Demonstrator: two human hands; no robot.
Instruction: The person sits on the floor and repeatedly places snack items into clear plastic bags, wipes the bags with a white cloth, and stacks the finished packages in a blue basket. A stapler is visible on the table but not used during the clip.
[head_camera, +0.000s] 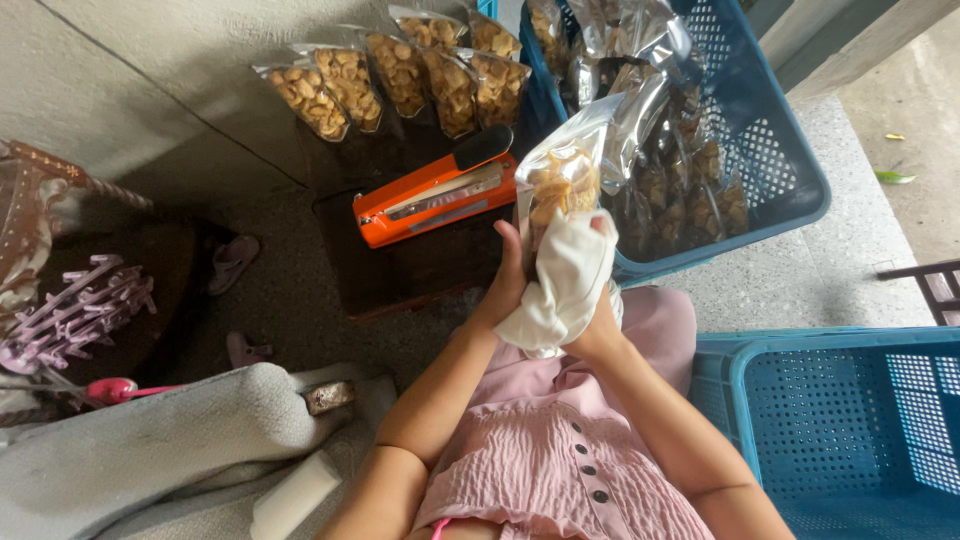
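- Fingers of the left hand (508, 275) are curled round the lower part of a clear bag (560, 180) of snacks, clamped on it from the left.
- Right hand (598, 325) is mostly hidden under a white cloth (565, 285); it presses the cloth against the bag's front, but whether its fingers are together or apart I cannot tell.
- Bag stands upright between both hands, above the person's lap, its open top reaching toward the near edge of the blue crate (790, 180).
- Just left of the bag, an orange sealer (435, 200) lies on a dark board (400, 270), handle end pointing toward the bag.
- Beyond the sealer, a row of filled bags (400, 75) leans along the far edge of the floor by the wall.
- Blue crate holds many more bags (660, 130), shiny and loosely heaped.
- A second blue crate (850, 430) sits at the near right corner, nothing showing in it.
- By my reading, the row at the wall is finished work, the held bag is being wiped with its top not yet closed, and the heap in the crate is left to do, though seals cannot be made out.
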